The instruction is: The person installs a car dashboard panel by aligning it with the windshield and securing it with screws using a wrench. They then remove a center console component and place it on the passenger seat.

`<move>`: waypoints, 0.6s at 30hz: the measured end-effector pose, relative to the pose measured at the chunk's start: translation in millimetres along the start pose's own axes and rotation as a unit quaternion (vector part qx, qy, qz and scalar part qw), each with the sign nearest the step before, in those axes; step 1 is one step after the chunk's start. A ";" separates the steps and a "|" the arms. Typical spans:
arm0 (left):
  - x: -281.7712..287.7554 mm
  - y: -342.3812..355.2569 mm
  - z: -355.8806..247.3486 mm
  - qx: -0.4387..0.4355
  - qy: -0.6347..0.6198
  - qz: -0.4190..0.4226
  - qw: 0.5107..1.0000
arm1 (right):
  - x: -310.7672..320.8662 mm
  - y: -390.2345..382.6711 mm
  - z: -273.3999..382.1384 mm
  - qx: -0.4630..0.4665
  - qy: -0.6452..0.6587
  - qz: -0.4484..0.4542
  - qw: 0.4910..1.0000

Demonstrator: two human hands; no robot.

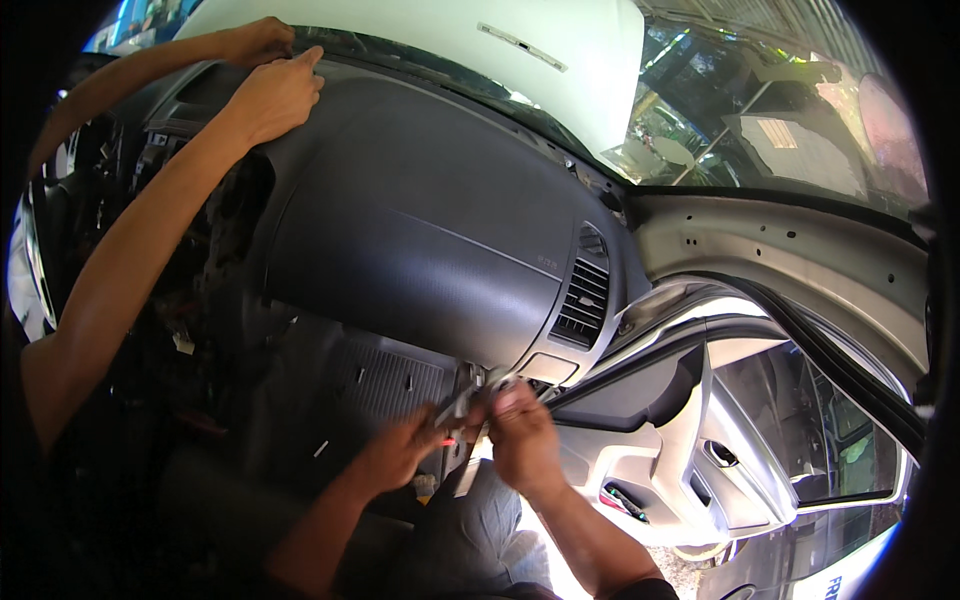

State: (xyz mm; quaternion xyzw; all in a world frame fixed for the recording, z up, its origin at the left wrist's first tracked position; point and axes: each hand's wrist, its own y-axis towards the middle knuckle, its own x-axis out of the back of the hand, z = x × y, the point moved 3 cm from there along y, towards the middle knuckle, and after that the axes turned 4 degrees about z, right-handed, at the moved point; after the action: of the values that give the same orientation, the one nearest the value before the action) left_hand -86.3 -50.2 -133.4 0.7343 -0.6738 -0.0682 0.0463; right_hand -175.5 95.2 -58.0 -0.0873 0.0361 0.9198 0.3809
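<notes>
Below the right end of the dark grey dashboard (pixel 400 190), my two hands are close together. My left hand (pixel 400 452) is closed around a slim silver metal tool (pixel 456 404), blurred, its exact kind unclear. Closed too, my right hand (pixel 525 435) grips a rounded silver metal piece (pixel 497 380) at its thumb. Whether the two metal parts are joined I cannot tell. Just above the hands are the dashboard's lower edge and a side air vent (pixel 584 300).
A co-worker's arms reach in from the left, one hand (pixel 280 95) on the dashboard top near the windshield and the other hand (pixel 258 42) beyond it. To my right stands an open car door (pixel 640 465). A ribbed floor panel (pixel 395 378) lies under the dashboard.
</notes>
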 end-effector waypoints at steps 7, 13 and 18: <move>26.2 72.7 -90.0 -0.200 0.273 0.018 0.941 | 21.8 1.3 90.7 0.053 0.019 -0.010 0.998; 25.3 89.6 -111.5 -0.232 0.372 0.007 0.899 | 26.9 -9.0 107.2 0.077 0.088 0.005 0.993; 18.5 83.9 -105.7 -0.269 0.396 0.005 0.878 | 32.1 -17.0 102.7 0.037 0.068 -0.013 0.997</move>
State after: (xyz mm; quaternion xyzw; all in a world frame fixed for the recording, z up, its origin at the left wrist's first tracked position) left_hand -150.1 -78.5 -16.4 0.6560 -0.5585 0.0501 0.5053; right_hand -199.4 143.2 36.9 -0.1355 0.0951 0.9048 0.3924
